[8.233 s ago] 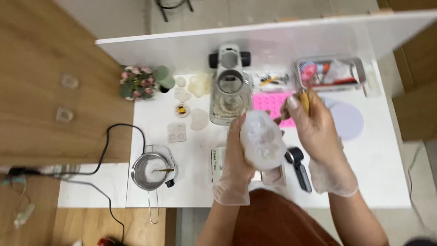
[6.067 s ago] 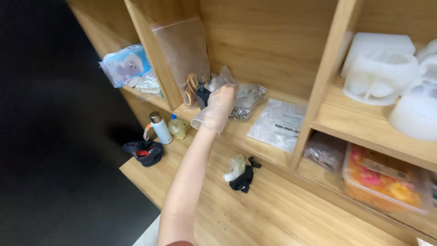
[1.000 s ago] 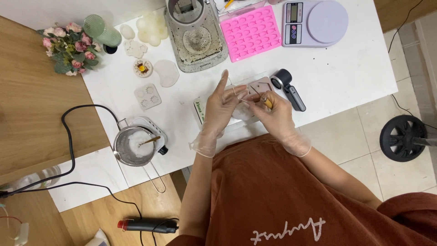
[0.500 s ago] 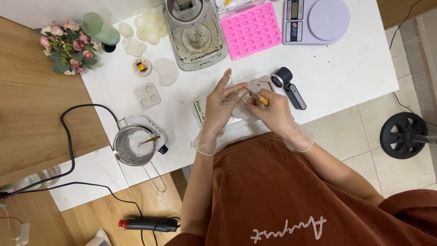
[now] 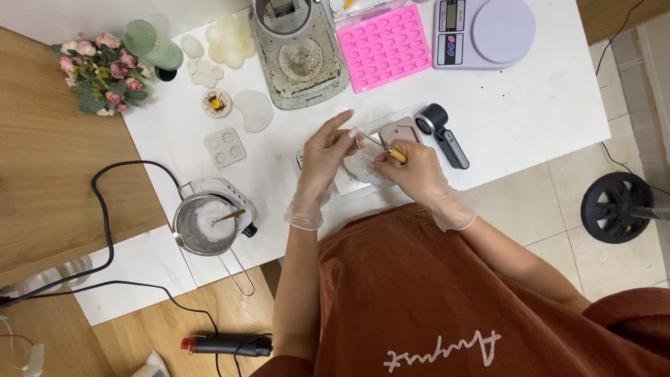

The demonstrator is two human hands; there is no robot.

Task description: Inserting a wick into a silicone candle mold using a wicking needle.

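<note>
Gripping wooden-handled pick (image 5: 392,152) in my gloved right hand (image 5: 417,174), tip over translucent mould (image 5: 363,167) on white table (image 5: 530,112); my left hand (image 5: 322,155) steadies mould, index finger extended.

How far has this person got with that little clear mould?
Done: wax sits in the metal pot on its heater. In hand: the left hand steadies the translucent mould while the right hand works a wooden-handled pick at it. Left: the pink mould looks empty.

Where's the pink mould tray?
Head view, top centre of the white table: pink mould tray lies between the grey machine and the scale.
</note>
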